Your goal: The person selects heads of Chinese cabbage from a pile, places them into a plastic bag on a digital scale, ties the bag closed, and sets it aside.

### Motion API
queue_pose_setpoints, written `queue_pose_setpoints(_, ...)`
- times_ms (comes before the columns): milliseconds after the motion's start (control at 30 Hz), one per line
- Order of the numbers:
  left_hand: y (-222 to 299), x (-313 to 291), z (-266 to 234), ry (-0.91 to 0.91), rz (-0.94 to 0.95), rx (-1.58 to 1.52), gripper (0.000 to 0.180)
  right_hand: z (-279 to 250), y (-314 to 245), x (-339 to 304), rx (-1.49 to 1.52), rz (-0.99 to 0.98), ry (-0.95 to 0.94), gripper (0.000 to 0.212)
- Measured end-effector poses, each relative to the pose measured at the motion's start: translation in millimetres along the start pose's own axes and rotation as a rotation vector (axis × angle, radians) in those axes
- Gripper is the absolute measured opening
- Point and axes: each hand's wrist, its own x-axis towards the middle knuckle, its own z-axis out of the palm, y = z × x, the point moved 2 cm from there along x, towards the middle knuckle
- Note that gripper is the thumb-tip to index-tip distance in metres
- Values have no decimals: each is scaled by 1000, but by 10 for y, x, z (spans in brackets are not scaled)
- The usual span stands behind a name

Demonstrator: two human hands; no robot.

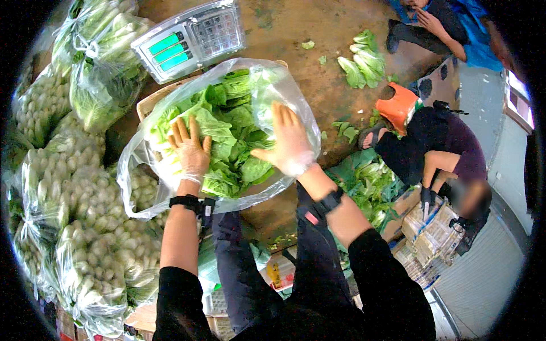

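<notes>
A large clear plastic bag (132,170), its mouth wide, holds leafy green lettuce (224,122) in front of me. My left hand (190,150), in a thin see-through glove, rests with fingers spread on the leaves at the left. On the other side, my gloved right hand (289,139) lies flat with thumb apart, against the bag's inner right side and the leaves. Neither hand grips anything. Just beyond the bag sits a digital scale (190,40) with lit green displays and a keypad. A brown board edge (149,103) shows beneath the bag.
Tied clear bags of vegetables (94,227) are piled along the left. Loose lettuce heads (364,62) lie on the brown floor. At right, a person in black gloves (426,199) bends over a carton (435,233) near an orange stool (398,108). Another person (432,25) sits at far right.
</notes>
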Motion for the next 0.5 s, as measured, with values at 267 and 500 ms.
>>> queue_pose_setpoints(267,48,58,163,-207,-63,221,63,-116,810,-231,8,262,-830,24)
queue_pose_setpoints(500,231,127,-8,-291,-136,279,65,-885,1126,-710,1582,292,-288,21)
